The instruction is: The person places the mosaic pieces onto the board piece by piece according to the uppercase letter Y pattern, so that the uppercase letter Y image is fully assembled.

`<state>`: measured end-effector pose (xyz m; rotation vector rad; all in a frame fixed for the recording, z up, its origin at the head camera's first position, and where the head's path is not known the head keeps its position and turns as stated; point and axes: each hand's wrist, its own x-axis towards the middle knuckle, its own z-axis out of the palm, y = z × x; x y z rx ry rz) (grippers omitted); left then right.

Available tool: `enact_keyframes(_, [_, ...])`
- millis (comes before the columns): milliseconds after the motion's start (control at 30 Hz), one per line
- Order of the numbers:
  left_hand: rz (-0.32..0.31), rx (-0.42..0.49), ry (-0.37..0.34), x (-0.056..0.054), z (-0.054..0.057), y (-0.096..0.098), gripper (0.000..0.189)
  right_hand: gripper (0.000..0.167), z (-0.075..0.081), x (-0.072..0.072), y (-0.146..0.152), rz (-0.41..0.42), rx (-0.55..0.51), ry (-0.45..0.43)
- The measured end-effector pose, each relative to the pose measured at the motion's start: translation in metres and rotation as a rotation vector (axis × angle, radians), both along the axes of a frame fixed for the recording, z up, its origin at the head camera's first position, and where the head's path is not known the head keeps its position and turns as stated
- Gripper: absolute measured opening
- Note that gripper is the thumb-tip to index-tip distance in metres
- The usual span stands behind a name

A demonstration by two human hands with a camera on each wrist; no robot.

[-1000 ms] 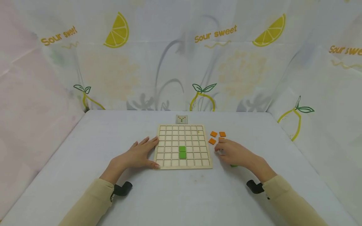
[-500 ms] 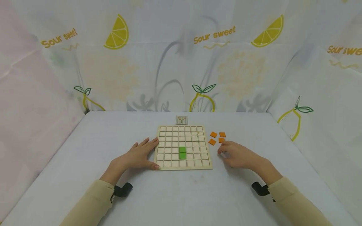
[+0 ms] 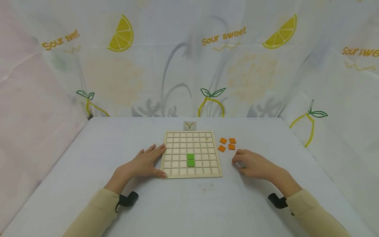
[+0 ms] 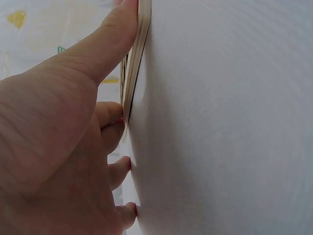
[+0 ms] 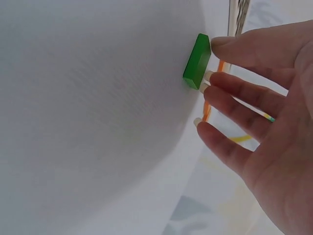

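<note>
A square wooden grid board (image 3: 176, 157) lies mid-table. Two green square tiles (image 3: 190, 160) sit in one of its columns, one behind the other. My left hand (image 3: 145, 163) rests against the board's left edge, thumb at the near corner and fingers spread along the side. To the right of the board, my right hand (image 3: 254, 164) hovers low over the table with loosely bent fingers. A loose green tile (image 5: 196, 62) lies beneath it, thumb and fingertips close beside the tile in the right wrist view. In the head view the hand mostly hides this tile.
Several orange square tiles (image 3: 232, 147) lie right of the board, just beyond my right hand. A small card (image 3: 189, 125) printed with a coloured grid pattern stands behind the board. A patterned cloth (image 3: 177, 65) hangs along the table's back edge.
My right hand has drawn back to the right, away from the orange tiles, uncovering the nearest one. My left hand and the board have stayed in place.
</note>
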<state>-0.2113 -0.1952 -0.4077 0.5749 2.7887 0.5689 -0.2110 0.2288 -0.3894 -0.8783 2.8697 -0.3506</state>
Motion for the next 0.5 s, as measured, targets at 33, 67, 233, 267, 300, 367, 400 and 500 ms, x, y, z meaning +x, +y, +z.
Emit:
enact_keyframes(33, [0.001, 0.002, -0.002, 0.0, 0.0, 0.0, 0.114, 0.026, 0.0, 0.0, 0.001, 0.003, -0.005, 0.0])
enact_keyframes(67, [0.002, 0.001, -0.004, 0.001, 0.0, 0.0, 0.114, 0.026, 0.0, 0.001, 0.002, 0.007, -0.009, 0.0])
enact_keyframes(233, [0.002, 0.004, -0.011, 0.001, 0.0, 0.001, 0.114, 0.027, -0.001, 0.002, 0.006, 0.016, -0.025, -0.002])
enact_keyframes(267, [0.003, 0.002, -0.012, 0.001, 0.0, 0.001, 0.114, 0.027, -0.001, 0.002, 0.006, 0.02, -0.026, 0.001])
enact_keyframes(300, [0.003, 0.0, -0.011, 0.001, 0.0, 0.001, 0.114, 0.026, -0.002, 0.002, 0.007, 0.025, -0.029, 0.007])
enact_keyframes(367, [0.004, -0.004, -0.011, 0.0, 0.0, 0.0, 0.115, 0.025, -0.002, 0.002, 0.008, 0.039, -0.035, 0.026])
enact_keyframes(400, [0.003, -0.006, -0.012, 0.0, -0.001, 0.0, 0.115, 0.025, -0.002, 0.002, 0.009, 0.044, -0.041, 0.035])
enact_keyframes(500, [0.002, -0.007, -0.013, -0.001, 0.0, 0.0, 0.115, 0.025, -0.004, 0.001, 0.011, 0.065, -0.06, 0.062])
